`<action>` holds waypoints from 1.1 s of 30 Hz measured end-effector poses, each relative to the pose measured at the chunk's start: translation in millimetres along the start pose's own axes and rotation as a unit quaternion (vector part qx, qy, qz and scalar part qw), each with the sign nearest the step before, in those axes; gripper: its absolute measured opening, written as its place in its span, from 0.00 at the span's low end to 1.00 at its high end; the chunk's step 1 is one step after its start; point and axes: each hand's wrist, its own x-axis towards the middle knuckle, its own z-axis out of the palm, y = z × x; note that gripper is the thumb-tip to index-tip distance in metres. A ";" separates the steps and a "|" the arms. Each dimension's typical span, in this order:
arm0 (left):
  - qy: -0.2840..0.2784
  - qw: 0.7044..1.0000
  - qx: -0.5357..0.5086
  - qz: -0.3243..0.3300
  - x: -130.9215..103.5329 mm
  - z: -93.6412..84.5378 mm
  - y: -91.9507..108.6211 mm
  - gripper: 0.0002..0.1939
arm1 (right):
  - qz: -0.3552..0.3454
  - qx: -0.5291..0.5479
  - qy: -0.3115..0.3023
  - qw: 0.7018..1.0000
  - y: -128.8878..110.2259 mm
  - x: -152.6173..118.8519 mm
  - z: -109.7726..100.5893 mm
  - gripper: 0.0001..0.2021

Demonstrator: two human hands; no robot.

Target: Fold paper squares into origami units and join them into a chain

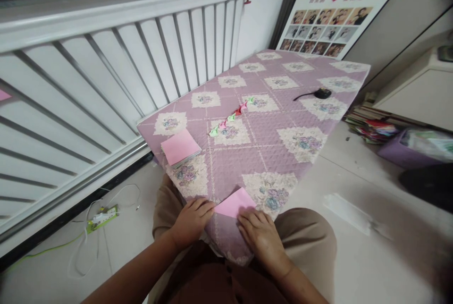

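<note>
Pink paper sheet (pixel 233 204): one square, flat, tilted cornerwise, lying at the near edge of the quilted table cover (pixel 269 120). Left hand (pixel 193 221) presses fingertips on its left corner; right hand (pixel 260 233) lies flat against its lower right edge. Neither hand is closed.

Desk (pixel 269 153) covered with quilted lilac floral cloth; pink paper stack (pixel 180 147) near left edge; single pink sheet (pixel 234 203) at near edge, both hands' fingers touching it; row of small folded paper pieces (pixel 231 116), green, pink, red, mid-desk; black corded object (pixel 320 93) toward far right.
</note>
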 end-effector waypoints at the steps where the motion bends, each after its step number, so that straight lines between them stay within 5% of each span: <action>1: -0.004 1.000 -0.005 -0.014 5.9 -3.2 2.9 0.14 | 0.009 -0.001 -0.012 1.000 -0.6 5.9 -1.5 0.07; 6: -0.029 0.998 0.019 -0.061 37.6 -14.2 15.7 0.07 | 0.043 -0.007 -0.067 0.997 0.6 32.6 -8.2 0.04; 9: -0.013 0.999 0.024 -0.030 45.8 -13.1 19.6 0.07 | 0.034 0.002 -0.072 0.997 2.8 36.4 -8.8 0.03; 25: -0.057 0.992 0.106 0.039 47.0 -10.1 20.0 0.10 | 0.033 -0.017 -0.067 0.997 0.7 32.8 -8.1 0.05; 33: -0.024 0.996 0.085 0.025 43.1 -7.8 17.9 0.10 | -0.002 -0.083 -0.024 0.996 -5.8 26.3 -0.8 0.07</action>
